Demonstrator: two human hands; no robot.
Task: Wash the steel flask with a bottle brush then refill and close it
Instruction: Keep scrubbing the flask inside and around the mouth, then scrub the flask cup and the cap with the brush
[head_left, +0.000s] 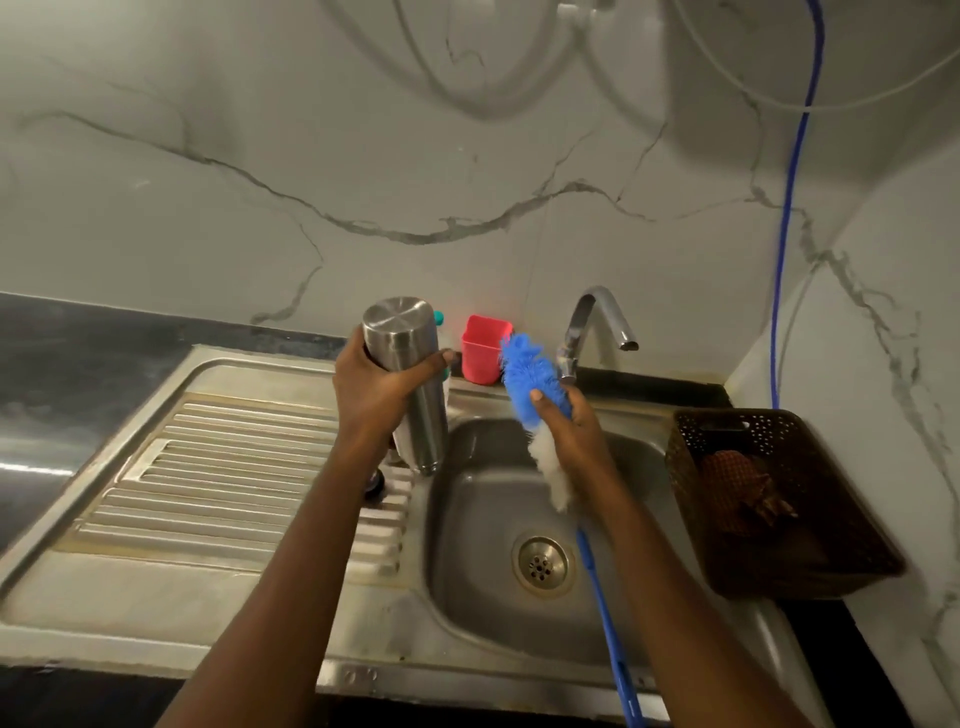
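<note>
A: What's biggest down there?
B: The steel sink (483, 499). Its basin lies under both hands, and its ribbed drainboard (234, 467) spreads out past the left hand (369, 389).
A: Next?
B: A dark perforated basket (831, 519), well outside the right hand (576, 431). Then the steel flask (415, 384): the left hand is wrapped round it, base up and mouth down, over the basin's near edge.
A: And the right hand?
B: It clasps the bottle brush (524, 364) by the bristles. The thumb is on the blue part, white bristles show below the palm, and the blue handle runs back toward the person.
A: Smaller things?
B: A tap (597, 322) just beyond the right hand, and a red cup (485, 353) beyond and between the two hands.
</note>
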